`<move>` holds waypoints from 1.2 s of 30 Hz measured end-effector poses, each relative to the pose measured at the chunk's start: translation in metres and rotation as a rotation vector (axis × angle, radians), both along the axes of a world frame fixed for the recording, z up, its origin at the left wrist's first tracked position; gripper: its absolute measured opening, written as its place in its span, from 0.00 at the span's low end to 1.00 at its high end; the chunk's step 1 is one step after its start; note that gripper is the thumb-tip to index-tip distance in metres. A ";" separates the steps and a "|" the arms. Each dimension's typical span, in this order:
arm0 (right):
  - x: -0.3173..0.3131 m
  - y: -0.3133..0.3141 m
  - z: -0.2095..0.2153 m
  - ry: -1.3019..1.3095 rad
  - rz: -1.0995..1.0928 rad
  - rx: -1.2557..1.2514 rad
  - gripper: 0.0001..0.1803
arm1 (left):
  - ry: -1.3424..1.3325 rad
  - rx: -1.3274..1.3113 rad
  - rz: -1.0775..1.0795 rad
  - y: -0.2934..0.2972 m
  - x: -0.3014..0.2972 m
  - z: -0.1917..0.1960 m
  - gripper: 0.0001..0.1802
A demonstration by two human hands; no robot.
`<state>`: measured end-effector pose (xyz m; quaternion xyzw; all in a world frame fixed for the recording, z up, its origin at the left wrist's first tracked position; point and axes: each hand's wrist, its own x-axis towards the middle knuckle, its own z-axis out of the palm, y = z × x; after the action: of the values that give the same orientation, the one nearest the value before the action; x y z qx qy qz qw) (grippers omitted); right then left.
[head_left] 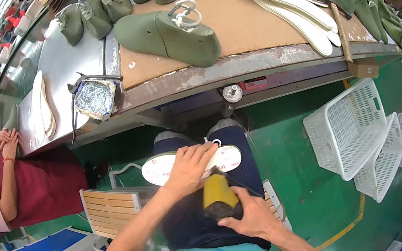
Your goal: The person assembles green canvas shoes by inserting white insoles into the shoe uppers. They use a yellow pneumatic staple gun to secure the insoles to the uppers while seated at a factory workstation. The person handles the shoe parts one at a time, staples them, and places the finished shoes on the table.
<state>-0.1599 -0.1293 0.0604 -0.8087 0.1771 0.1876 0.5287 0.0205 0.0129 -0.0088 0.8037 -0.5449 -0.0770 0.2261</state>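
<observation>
Across my lap lies a white insole (228, 159) with red printing. A white cord loop (217, 142) shows at its far edge, and whatever lies beneath it is mostly hidden. My left hand (191, 165) grips it at the middle, fingers over the top. My right hand (255, 215) is closed on a yellow-and-black power tool (216, 191), whose front end points at the insole near my left fingers. Motion blur hides the tool's exact kind and tip.
Ahead, a workbench (177, 76) carries green shoe lasts (167, 37), white insoles (289, 12) and a hammer (341, 32). Pincers (76, 104) lie by a wrapped block (95, 98). White baskets (347, 126) stand right; a co-worker's hands (7, 143) are left.
</observation>
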 end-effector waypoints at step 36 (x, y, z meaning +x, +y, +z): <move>0.017 0.039 0.015 0.063 0.346 -0.201 0.48 | 0.287 -0.213 0.186 0.030 0.015 -0.008 0.36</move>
<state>-0.1428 -0.0903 0.0756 -0.8695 0.0697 0.2824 0.3992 0.0356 0.0433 -0.0167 0.8029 -0.4355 -0.1113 0.3916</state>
